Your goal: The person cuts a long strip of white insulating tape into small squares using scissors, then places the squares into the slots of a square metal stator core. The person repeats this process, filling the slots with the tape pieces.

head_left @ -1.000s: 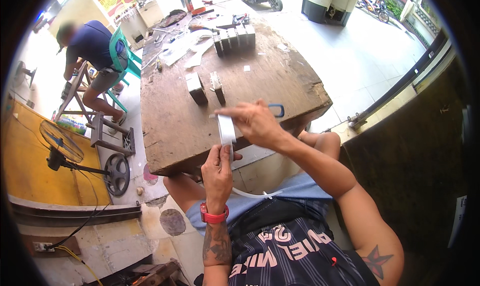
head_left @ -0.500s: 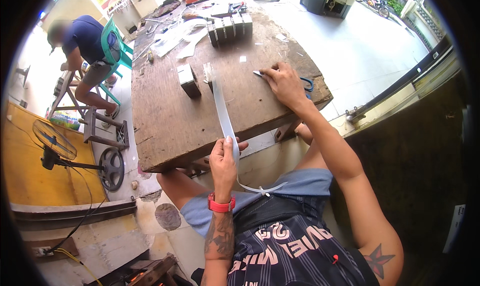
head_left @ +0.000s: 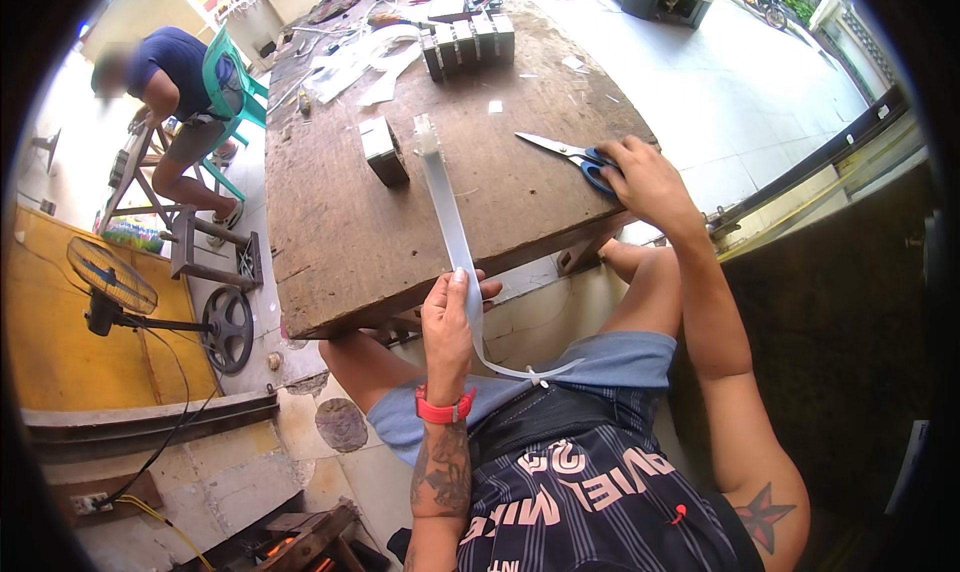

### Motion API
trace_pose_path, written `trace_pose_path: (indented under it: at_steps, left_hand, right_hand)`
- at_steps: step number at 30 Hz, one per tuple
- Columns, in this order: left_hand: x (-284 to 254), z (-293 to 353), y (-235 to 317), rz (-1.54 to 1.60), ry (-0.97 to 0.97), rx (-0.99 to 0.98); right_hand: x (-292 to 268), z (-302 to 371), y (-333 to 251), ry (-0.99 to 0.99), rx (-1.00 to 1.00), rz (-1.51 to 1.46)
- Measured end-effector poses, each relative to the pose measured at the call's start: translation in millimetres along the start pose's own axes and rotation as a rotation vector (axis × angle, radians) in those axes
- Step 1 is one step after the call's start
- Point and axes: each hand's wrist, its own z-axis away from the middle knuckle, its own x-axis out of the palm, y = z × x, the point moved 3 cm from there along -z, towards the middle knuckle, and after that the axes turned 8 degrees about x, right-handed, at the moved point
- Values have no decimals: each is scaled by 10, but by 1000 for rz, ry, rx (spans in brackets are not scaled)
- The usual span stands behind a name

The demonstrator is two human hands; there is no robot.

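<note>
My left hand (head_left: 452, 307) is closed on a long translucent white strip (head_left: 446, 204), pinched between thumb and fingers near the table's front edge. The strip's far end meets a small piece with a clear, shiny cover (head_left: 425, 135) on the tabletop. Below the hand, its loose end curls over my lap. My right hand (head_left: 645, 177) has its fingers on the blue handles of the scissors (head_left: 568, 150), which lie with the blades pointing left. Left of the strip stands a small dark block with a pale top (head_left: 382, 152).
Further back on the wooden table (head_left: 340, 242) is a row of dark blocks (head_left: 468, 50), with white sheets (head_left: 365, 62) and assorted tools around it. Small white scraps (head_left: 495, 106) lie about. A person (head_left: 175, 87) sits at the left; a fan (head_left: 112, 277) stands nearer.
My right hand has moved right, from over the scissors' blades to their handles, uncovering the blades. My left hand keeps its hold on the strip. The view has shifted slightly.
</note>
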Motion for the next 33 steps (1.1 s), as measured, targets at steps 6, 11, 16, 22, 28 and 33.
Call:
trace_pose_path:
  at_steps: [6,11,16,22,28,33]
  left_hand:
    - [-355,-215,810,-203,256,111]
    - [-1182,-381,2167,-1062,-23,456]
    - [-1356,-280,1934,-1158,-383,166]
    - [-1083,-323,1640,-1374,-468,622]
    - [-579,159,993,-823,-174,400]
    - [-232,-13,346,405,-72,59]
  right_hand:
    - [-63,-127,81,-139,-88,103]
    - [-122,-205,30,-123,-124,-394]
    - [128,129,-511,-455,-97,-1521]
    - [554,418,-1162,-537,15,-1598]
    - [603,464,-1440,-650,81,-1754]
    - [563,612,-1508,-834,82,-1769]
